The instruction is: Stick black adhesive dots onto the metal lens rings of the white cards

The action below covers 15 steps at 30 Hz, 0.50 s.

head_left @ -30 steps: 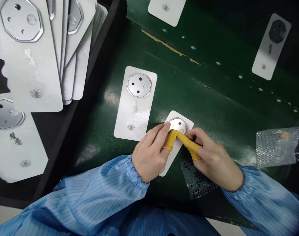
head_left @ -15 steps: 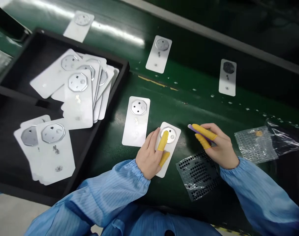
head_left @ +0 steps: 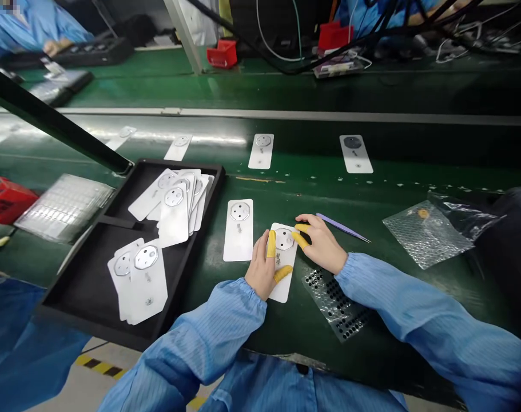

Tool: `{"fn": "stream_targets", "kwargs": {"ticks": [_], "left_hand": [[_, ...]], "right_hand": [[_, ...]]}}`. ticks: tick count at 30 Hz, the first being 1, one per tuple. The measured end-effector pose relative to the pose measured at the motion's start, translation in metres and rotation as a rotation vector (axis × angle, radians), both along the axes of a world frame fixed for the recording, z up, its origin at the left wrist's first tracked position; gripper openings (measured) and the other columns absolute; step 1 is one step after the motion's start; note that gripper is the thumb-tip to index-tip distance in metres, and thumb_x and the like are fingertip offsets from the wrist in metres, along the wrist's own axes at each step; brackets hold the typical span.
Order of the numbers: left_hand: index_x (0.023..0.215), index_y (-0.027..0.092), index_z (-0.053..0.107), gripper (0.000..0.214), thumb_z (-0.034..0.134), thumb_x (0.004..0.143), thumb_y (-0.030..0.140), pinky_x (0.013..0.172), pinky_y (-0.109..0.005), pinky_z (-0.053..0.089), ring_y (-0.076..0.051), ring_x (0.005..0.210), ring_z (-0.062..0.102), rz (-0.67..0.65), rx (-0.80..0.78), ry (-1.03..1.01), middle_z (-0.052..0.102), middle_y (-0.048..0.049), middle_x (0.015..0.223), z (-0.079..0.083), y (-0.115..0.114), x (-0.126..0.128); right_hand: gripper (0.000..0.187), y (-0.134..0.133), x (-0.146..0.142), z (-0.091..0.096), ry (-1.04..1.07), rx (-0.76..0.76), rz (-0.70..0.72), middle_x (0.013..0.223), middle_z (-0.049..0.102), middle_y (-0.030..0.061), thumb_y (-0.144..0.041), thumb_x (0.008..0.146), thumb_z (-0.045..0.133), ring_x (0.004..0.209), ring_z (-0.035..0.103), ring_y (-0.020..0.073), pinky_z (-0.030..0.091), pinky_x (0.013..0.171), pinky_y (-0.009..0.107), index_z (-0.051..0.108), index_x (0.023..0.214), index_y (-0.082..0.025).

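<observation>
A white rectangular panel (head_left: 279, 293) with rounded corners and a silver octagonal disc lies between my hands. My left hand (head_left: 263, 268) grips its left side, yellow finger cots on the index finger and thumb. At the disc's right edge, my right hand (head_left: 322, 245) closes two yellow-cotted fingers against the panel. Behind that hand, purple tweezers (head_left: 343, 228) rest on the green bench. A clear sheet of small black dots (head_left: 337, 303) lies just below my right wrist. Another white panel (head_left: 238, 237) lies flat left of my left hand.
To the left, a black divided tray (head_left: 86, 286) holds piled white panels. More panels, including one (head_left: 356, 154), lie spaced along the bench's far strip. Bubble wrap (head_left: 427, 234) is at right. Red bins (head_left: 222, 54) and a co-worker's blue sleeve (head_left: 50, 26) appear behind.
The tweezers have left my right hand and now lie on the bench. That hand has moved left onto the panel. The view has tilted up, showing the far bench.
</observation>
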<state>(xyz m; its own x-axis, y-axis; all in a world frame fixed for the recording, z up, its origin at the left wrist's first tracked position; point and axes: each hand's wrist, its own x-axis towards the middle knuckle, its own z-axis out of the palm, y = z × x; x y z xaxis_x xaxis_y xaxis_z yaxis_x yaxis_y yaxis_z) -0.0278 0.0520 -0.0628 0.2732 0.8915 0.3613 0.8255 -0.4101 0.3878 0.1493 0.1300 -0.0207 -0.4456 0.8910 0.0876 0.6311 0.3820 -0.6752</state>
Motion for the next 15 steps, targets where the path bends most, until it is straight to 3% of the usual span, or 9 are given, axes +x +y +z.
{"fn": "stream_targets", "kwargs": {"ticks": [3,6,8,10,12,15], "left_hand": [[0.148,0.012,0.003,0.09,0.062,0.083,0.034,0.1,-0.057,0.043,-0.04,0.133,0.038,0.009,0.004,-0.025,0.035,-0.0308,0.141,-0.006,0.001,-0.003],[0.147,0.01,0.012,0.091,0.067,0.079,0.034,0.102,-0.058,0.04,-0.04,0.133,0.037,0.03,-0.051,-0.17,0.034,-0.0313,0.142,-0.002,0.003,-0.007],[0.144,0.009,0.02,0.092,0.072,0.074,0.037,0.102,-0.057,0.04,-0.039,0.131,0.041,0.07,-0.151,-0.401,0.037,-0.0291,0.142,0.012,0.004,-0.006],[0.136,0.01,0.037,0.081,0.074,0.071,0.041,0.094,-0.05,0.049,-0.034,0.119,0.054,0.129,-0.355,-0.717,0.052,-0.0231,0.132,0.033,0.003,0.001],[0.116,0.011,0.055,0.059,0.073,0.071,0.045,0.076,-0.039,0.057,-0.027,0.093,0.067,0.168,-0.575,-0.963,0.067,-0.0154,0.107,0.056,-0.001,0.014],[0.09,0.011,0.064,0.043,0.076,0.068,0.046,0.056,-0.027,0.053,-0.017,0.061,0.065,0.197,-0.73,-1.158,0.07,-0.0065,0.075,0.08,-0.009,0.037]], "right_hand": [[0.014,0.008,-0.001,-0.008,0.08,-0.038,-0.104,0.109,0.057,0.0153,-0.023,0.081,0.056,0.106,0.052,0.0278,0.04,0.097,0.055,0.063,0.087,-0.013],[0.01,0.011,-0.004,-0.003,0.22,-0.157,-0.126,0.09,0.062,0.0085,-0.023,0.078,0.06,0.087,0.06,0.0203,0.053,0.081,0.043,0.059,0.084,-0.016],[0.012,0.007,-0.005,0.009,0.332,-0.252,-0.098,0.078,0.064,0.0042,-0.027,0.08,0.059,0.071,0.062,0.0155,0.056,0.063,0.033,0.056,0.085,-0.016],[0.018,-0.001,-0.001,0.026,0.432,-0.318,-0.07,0.075,0.065,0.0034,-0.033,0.082,0.058,0.064,0.063,0.0136,0.055,0.054,0.027,0.054,0.088,-0.016],[0.025,-0.012,0.008,0.043,0.5,-0.348,-0.068,0.079,0.067,0.0046,-0.038,0.082,0.058,0.064,0.063,0.013,0.056,0.053,0.027,0.053,0.091,-0.016],[0.034,-0.028,0.025,0.065,0.591,-0.402,-0.123,0.083,0.067,0.0053,-0.043,0.077,0.065,0.063,0.062,0.0127,0.056,0.053,0.027,0.054,0.093,-0.016]]}}
